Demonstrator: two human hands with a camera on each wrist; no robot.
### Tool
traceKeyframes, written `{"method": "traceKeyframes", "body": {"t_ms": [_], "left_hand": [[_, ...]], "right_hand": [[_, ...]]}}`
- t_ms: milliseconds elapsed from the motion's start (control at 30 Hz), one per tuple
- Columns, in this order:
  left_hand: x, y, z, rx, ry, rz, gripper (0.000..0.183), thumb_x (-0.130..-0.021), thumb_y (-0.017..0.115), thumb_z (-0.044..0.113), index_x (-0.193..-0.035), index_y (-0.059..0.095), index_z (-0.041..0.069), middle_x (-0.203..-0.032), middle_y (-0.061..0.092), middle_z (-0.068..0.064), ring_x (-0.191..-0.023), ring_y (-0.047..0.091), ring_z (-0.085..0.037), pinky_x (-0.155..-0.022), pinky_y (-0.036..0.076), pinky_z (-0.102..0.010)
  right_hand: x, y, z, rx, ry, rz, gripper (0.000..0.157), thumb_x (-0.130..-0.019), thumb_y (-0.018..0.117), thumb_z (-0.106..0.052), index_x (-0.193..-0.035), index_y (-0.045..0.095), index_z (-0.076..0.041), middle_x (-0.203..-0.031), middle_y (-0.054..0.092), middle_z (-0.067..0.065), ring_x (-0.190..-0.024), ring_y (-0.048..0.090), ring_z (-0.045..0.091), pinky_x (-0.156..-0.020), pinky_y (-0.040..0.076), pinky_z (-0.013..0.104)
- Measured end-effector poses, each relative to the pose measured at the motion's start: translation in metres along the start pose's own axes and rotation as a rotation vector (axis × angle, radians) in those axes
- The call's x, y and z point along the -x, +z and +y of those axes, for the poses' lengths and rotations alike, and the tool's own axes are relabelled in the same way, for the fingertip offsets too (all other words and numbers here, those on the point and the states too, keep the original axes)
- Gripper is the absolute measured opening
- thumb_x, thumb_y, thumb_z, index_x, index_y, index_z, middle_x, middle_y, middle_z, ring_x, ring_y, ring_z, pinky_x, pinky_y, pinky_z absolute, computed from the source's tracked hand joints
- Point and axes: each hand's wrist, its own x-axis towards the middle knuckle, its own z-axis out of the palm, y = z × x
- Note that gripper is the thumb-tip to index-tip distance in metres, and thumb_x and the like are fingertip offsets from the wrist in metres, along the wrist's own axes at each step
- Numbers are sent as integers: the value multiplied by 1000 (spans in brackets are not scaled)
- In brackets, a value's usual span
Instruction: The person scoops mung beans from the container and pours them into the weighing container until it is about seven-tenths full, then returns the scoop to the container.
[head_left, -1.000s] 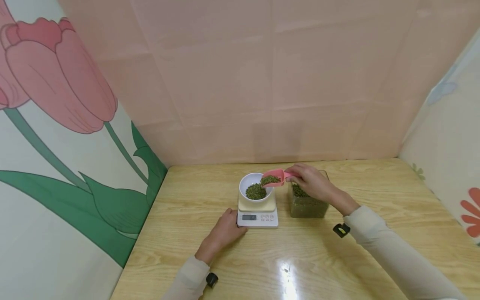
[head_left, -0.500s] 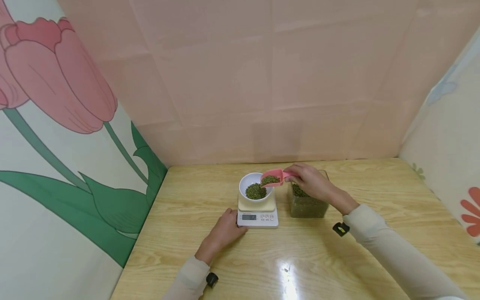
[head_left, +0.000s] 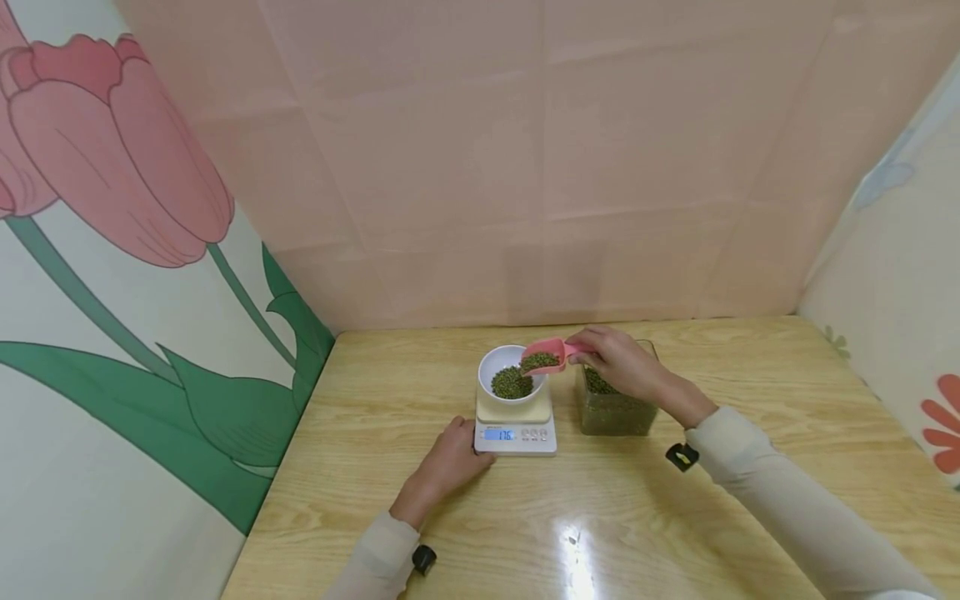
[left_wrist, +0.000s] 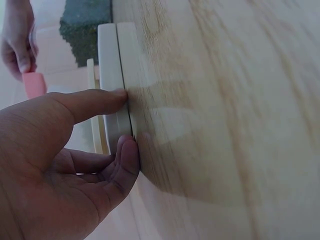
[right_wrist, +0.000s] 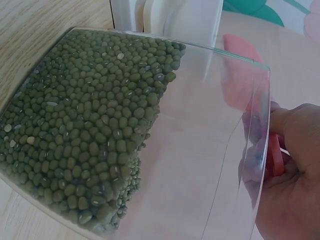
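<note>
My right hand (head_left: pixel 621 362) grips the handle of a pink scoop (head_left: pixel 564 350) loaded with mung beans. The scoop's mouth hangs over the right rim of a white bowl (head_left: pixel 490 363), which holds a heap of mung beans (head_left: pixel 512 383). That bowl stands on a white kitchen scale (head_left: pixel 536 447), whose display (head_left: pixel 498 435) is lit blue and seems to read 176. At the scale's front left corner, my left hand (head_left: pixel 453 458) holds its edge between thumb and fingers. In the left wrist view, the thumb and curled fingertips touch the scale's side (left_wrist: pixel 111 55).
A clear square container (head_left: pixel 617 421), partly filled with mung beans (right_wrist: pixel 90 125), stands on the wooden table (head_left: pixel 675 542) right of the scale, beneath my right hand. A pink sheet (head_left: pixel 450 167) closes off the back; flower-patterned panels stand at both sides.
The scale's display has gone from dark to lit blue with a number showing. Both hands, the scoop and the bowl stay almost still.
</note>
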Motion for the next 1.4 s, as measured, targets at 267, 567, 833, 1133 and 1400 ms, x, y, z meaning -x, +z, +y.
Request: {"method": "traceKeyframes", "body": {"t_ms": [267, 567, 833, 1133, 1400], "left_hand": [[1, -1, 2, 10, 0, 0, 47, -92, 82, 23, -135, 70, 7, -106, 66, -4, -95, 55, -16, -84, 55, -36], [1, 0, 2, 9, -5, -1, 48, -93, 81, 24, -136, 69, 7, -107, 65, -5, -95, 55, -16, -84, 55, -36], [2, -2, 3, 18, -5, 1, 48, -93, 82, 23, -135, 69, 5, -107, 64, -6, -94, 56, -17, -84, 56, -38], [2, -2, 3, 19, -10, -1, 48, -93, 82, 24, -136, 69, 8, -107, 64, -4, -95, 54, -16, -83, 55, -36], [1, -1, 1, 8, 6, 6, 45, -92, 82, 23, -133, 70, 8, -105, 65, -4, -94, 54, -16, -82, 54, -36]], "right_hand": [[-1, -1, -1, 8, 0, -11, 28, -99, 75, -12, -122, 73, 2, -105, 74, 13, -91, 72, 25, -79, 60, 44], [-2, -2, -2, 11, -8, -28, 27, -100, 74, -13, -123, 73, 1, -110, 74, 12, -97, 73, 27, -85, 62, 46], [-3, -4, -6, 19, -19, -35, 26, -99, 74, -11, -122, 73, 2, -109, 75, 13, -98, 73, 28, -86, 62, 46], [-4, -4, -8, 24, -32, -40, 26, -99, 74, -11, -122, 73, 2, -110, 74, 13, -98, 73, 27, -85, 62, 45], [-5, -5, -8, 29, -36, -42, 25, -99, 74, -10, -121, 74, 2, -109, 75, 13, -97, 73, 27, -83, 62, 44]]}}
